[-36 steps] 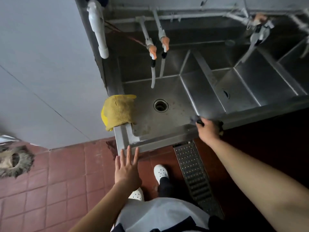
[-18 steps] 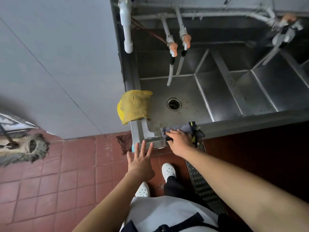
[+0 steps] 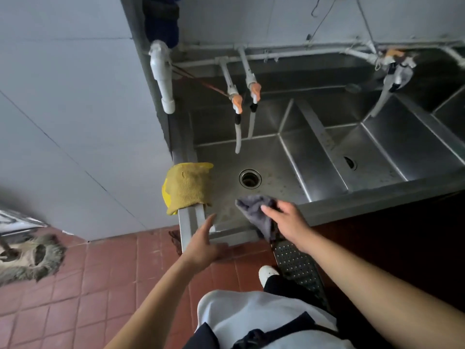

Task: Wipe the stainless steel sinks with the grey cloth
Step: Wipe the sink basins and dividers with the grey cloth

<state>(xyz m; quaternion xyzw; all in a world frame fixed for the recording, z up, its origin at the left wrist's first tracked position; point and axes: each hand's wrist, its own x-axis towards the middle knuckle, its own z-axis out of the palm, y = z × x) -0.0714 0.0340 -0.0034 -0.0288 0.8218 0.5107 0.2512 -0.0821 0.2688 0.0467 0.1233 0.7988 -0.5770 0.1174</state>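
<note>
Mop head (image 3: 27,260): grey, shaggy, lying on the red floor tiles (image 3: 75,293) at the far left, below the pale wall panel (image 3: 63,102).

White drain pipe (image 3: 162,79): upright against the left end of the sink unit, at the far side.

Yellow cloth (image 3: 187,187): draped over the left rim of the first basin, part hanging outside, part inside.

Left hand (image 3: 203,244): stretched out over the near left corner of the sink frame, fingers straight and together, holding nothing. Whether it touches the rim, I cannot tell.

Stainless steel sinks (image 3: 377,195): a row of basins set side by side. The first basin has a round drain (image 3: 249,178) in its floor; the next, to the right, has a smaller drain opening (image 3: 350,162).

Two taps with orange handles (image 3: 245,96): hanging over the far side of the first basin, each with a pale hose end.

Grey cloth (image 3: 256,210): bunched, at the near edge of the first basin, part hanging over the front rim, just right of the yellow cloth and near the round drain.

Right hand (image 3: 286,222): gripping the grey cloth, fingers curled into its folds, index finger extended across the top.

Perforated floor grate (image 3: 297,268): set in the floor below the front rim, beside a white shoe (image 3: 268,272).

Third tap (image 3: 395,71): wrapped, over the basins at the far right.
</note>
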